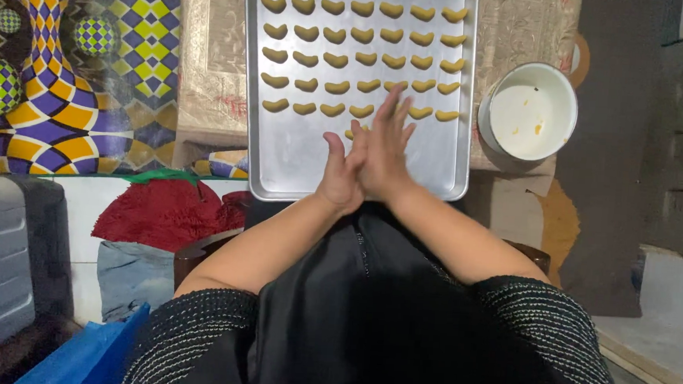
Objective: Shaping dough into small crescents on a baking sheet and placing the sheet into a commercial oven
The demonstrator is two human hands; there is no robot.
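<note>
Black-sleeved forearms meet over baking tray (281, 158); left hand (341, 178) and right hand (384, 151) pressed palm to palm, fingers straight, seemingly rolling dough, contents hidden; crescent dough pieces (334, 59) fill tray's far rows; white bowl (532, 112) right of tray.
</note>
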